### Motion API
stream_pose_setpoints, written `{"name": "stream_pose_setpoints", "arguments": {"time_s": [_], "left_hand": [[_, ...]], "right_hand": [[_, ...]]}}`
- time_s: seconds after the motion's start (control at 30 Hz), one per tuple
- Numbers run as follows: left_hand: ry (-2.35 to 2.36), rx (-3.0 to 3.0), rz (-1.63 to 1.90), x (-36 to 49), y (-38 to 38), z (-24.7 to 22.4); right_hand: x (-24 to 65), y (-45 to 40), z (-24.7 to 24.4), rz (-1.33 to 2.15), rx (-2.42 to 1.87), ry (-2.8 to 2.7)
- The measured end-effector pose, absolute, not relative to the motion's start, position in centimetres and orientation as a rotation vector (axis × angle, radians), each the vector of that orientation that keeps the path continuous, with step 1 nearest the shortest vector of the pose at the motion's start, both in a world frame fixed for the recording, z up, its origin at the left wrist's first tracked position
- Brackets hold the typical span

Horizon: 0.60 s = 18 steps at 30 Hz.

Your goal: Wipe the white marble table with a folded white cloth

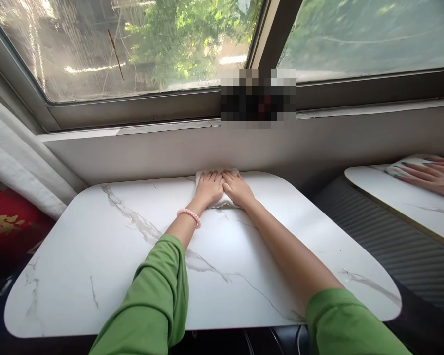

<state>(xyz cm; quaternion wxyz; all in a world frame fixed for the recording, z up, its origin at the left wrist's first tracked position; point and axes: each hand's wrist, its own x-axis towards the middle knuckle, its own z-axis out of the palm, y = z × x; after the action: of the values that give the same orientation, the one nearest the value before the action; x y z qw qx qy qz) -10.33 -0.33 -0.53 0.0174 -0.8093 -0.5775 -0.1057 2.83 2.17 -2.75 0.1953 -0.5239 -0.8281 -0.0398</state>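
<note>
Cloth (227,201) lies flat on the white marbled worktop (133,256), at its far edge by the wall (144,155). The left hand (210,187) and right hand (237,186), 2 in all, press it side by side, fingers extended, touching.

The cloth (226,200) lies on the desk (107,256), at its far edge, window (185,49) behind (curtain (17,153) left, second desk (422,209) right).

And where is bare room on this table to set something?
On the marble-patterned table: between its left edge and left sleeve, and between right forearm and right edge; also the enclosed wedge between the arms. Crowded: far edge, middle, where left hand and right hand rest on a white cloth.
</note>
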Motion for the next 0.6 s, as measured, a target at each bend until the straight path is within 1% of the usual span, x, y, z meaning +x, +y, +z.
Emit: {"name": "stream_pose_setpoints", "arguments": {"time_s": [0.3, 0.43, 0.6], "left_hand": [[-1.774, -2.560, -0.258, -10.9, -5.4, -0.3], [-1.711, -2.581, -0.251, -11.7, -10.0, 0.1], [-1.633, -2.656, -0.233, -13.4, -17.0, 0.9]], "right_hand": [[2.6, -3.2, -2.2, -0.059, -1.504, -2.363], [3.2, -7.3, -2.9, -0.025, -1.374, -2.373], [3.1, -14.6, -3.6, 0.047, -1.216, -2.361]]}}
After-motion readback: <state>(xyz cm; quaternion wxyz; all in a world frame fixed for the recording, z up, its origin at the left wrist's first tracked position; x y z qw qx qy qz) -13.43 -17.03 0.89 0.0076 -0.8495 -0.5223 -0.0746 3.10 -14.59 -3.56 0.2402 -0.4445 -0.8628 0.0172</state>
